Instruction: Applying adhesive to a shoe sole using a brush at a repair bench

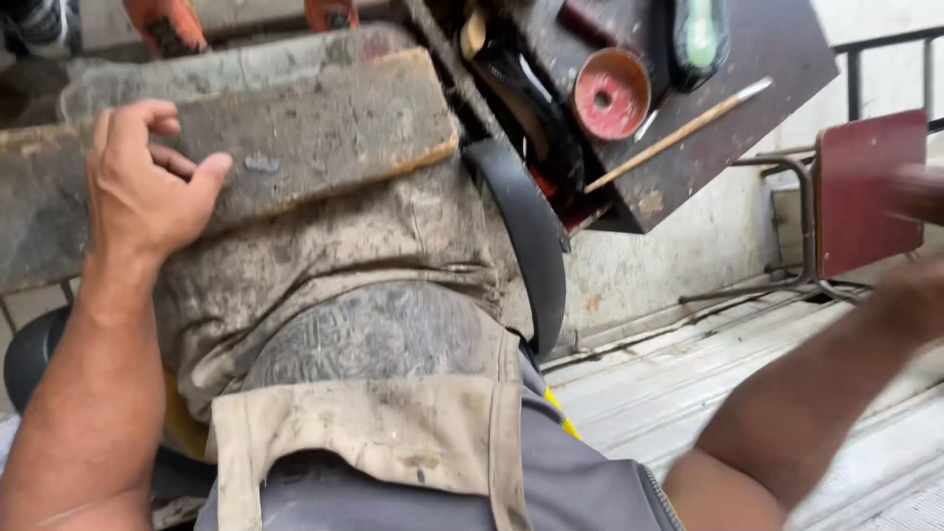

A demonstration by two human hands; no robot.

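**Left hand pressed to a worn wooden block; right hand blurred at the frame's edge**

From the head view I see no packages, labels or signs that I can make out; the nearest to a marked object is a round red disc with a pale centre hole (611,93), lying on a dark, stained wooden tray (767,59) at top right; beside it lies a thin pale wooden stick (678,133), slanted, and above it a green-and-black handled tool (700,34), partly cut off by the frame.

My left hand (143,187) rests on the face of a long, grey-brown, worn wooden block (324,128) that runs across the upper left; the palm is against the wood, the fingers curled loosely and the thumb stretched out along the surface; it presses rather than grips, closed on nothing. The block lies directly under and to the right of that hand, above a dirty, mud-stained beige cloth (344,246) draped over my lap; a curved black rubber strip (526,236) arcs down just to the right of the block's end.

My right hand (914,197) is a blur at the right edge, in front of a dark red metal-framed chair (865,187); I cannot tell whether it is clenched or loose, or holding anything; it is well apart from the block.
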